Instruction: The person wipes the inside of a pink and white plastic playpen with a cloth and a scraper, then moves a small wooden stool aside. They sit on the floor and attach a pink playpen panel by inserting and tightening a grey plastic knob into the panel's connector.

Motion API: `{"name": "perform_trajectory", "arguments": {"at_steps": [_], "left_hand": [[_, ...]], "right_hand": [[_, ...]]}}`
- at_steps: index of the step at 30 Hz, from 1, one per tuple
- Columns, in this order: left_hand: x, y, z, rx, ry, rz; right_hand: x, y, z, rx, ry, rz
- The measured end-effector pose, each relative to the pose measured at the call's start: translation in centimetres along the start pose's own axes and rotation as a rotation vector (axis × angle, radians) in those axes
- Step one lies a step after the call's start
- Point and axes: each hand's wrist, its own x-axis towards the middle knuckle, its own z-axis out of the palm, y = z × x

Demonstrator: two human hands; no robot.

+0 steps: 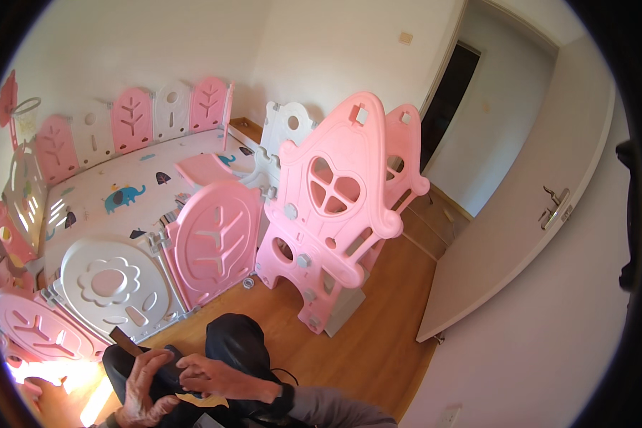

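Low at the bottom of the head view, my left hand [144, 392] is closed around a dark object [170, 371] whose kind I cannot make out against my black trousers. A flat brown strip [125, 341] sticks up beyond the left fingertips; whether it belongs to that object is unclear. From the right comes my right hand [212, 375], its fingers bent and their tips at the dark object. I cannot see what, if anything, lies between them. A dark band circles the right wrist, below a grey sleeve.
Ahead stands a pink and white playpen fence [114, 285] around a mat [96, 178] with animal prints. A pink plastic play structure [335, 185] with a heart-shaped window stands right of it on the wood floor [378, 342]. Farther right, a white door [521, 192] hangs open.
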Motion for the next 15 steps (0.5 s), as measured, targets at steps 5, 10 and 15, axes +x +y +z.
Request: {"name": "perform_trajectory", "arguments": {"at_steps": [5, 10, 15], "left_hand": [[-0.7, 0.4, 2.6, -0.049, 0.042, 0.063], [-1.4, 0.4, 2.1, 0.176, -0.009, 0.302], [-3.5, 2.1, -2.7, 0.178, 0.068, 0.237]], "right_hand": [[1.8, 0.4, 3.8, -0.010, 0.082, -0.269], [-0.3, -0.5, 4.3, -0.071, 0.231, -0.233], [-2.7, -4.8, 2.9, -0.342, 0.404, -0.297]]}}
